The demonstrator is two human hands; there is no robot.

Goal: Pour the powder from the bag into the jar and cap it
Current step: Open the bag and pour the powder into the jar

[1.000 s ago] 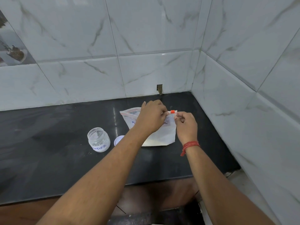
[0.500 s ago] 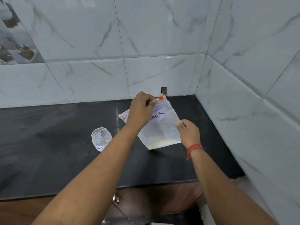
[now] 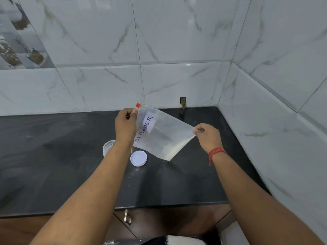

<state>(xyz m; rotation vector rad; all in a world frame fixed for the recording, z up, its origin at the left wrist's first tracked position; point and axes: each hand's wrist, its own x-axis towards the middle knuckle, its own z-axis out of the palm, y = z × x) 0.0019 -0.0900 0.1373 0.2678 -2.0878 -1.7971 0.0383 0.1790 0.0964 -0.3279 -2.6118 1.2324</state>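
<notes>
Clearly, the risks lie in the gap between bag and jar. Furthest left, the jar (image 3: 108,146) stands open on the dark tabletop (image 3: 53,156), half hidden behind the left forearm, so its narrow mouth may be misjudged and powder spilt beside it; the same forearm could knock it over if swung carelessly. Just to its right, the white lid (image 3: 138,158) lies on the tabletop under the bag, where falling powder could land in it. The bag (image 3: 159,135) is held in the air, tilted, its zip end with the orange slider pinched by the left hand (image 3: 126,127) and its far bottom corner pinched by the right hand (image 3: 208,137). The white powder (image 3: 174,150) is gathered at the lowest corner, away from the mouth. Whether the zip is fully open cannot be told. If the bag is upended quickly, the powder would probably slide in one rush and overshoot the jar. A pinch on thin film could also slip.
</notes>
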